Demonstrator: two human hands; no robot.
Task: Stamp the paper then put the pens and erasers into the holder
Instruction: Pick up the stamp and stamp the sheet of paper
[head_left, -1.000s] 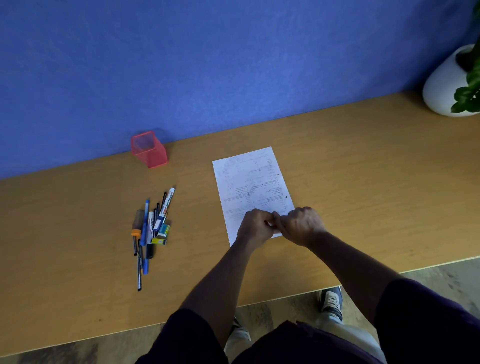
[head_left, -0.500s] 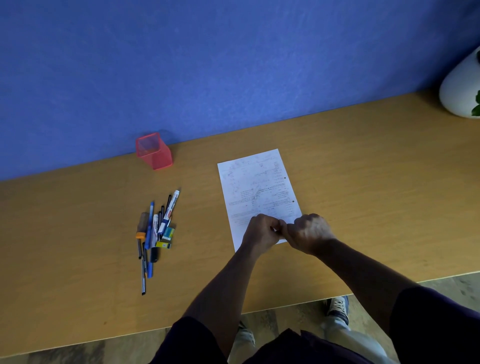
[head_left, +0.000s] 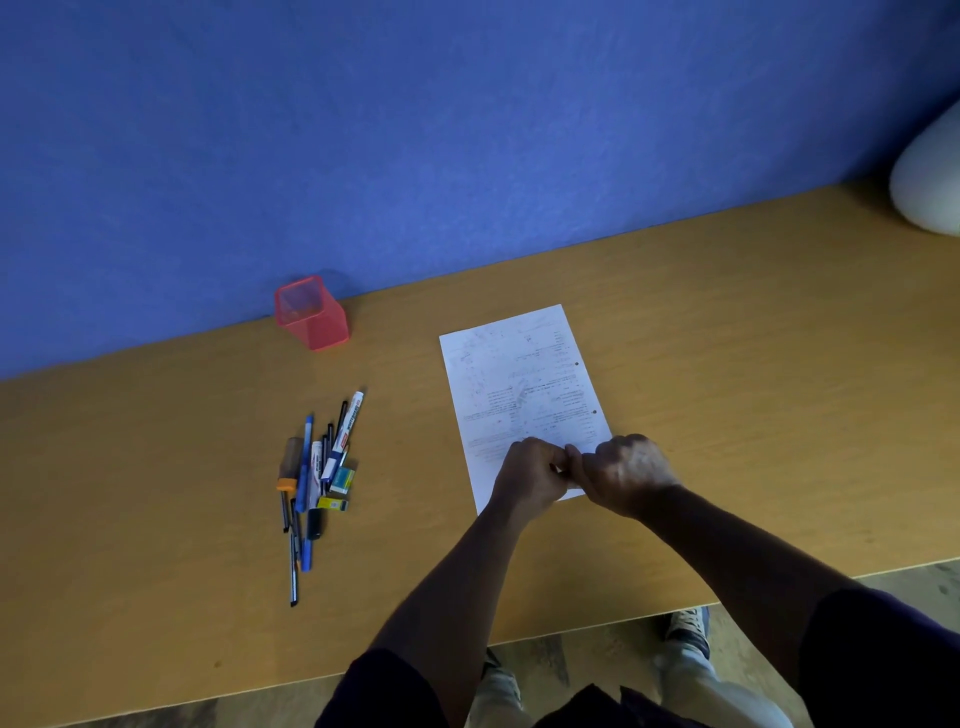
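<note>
the paper (head_left: 522, 387) lies flat on the tabletop (head_left: 727, 395), printed side up, its near edge under both hands. the left hand (head_left: 527, 475) and right hand (head_left: 626, 475) are curled into loose fists, knuckles touching over the sheet's lower part; whatever they pinch between them is hidden, so i cannot tell if it is a stamp. a single sheet like this is probably light, limp and quick to slide or crease, so it wants pressing down flat, not lifting by a corner. well to the left, the pens (head_left: 317, 478) lie in a loose heap with small erasers (head_left: 340, 486) just beside them; thin, stiff and likely to roll, best gathered by the barrels, a few at a time. the red holder (head_left: 311, 314) stands upright near the wall, seemingly light mesh that may tip if knocked.
</note>
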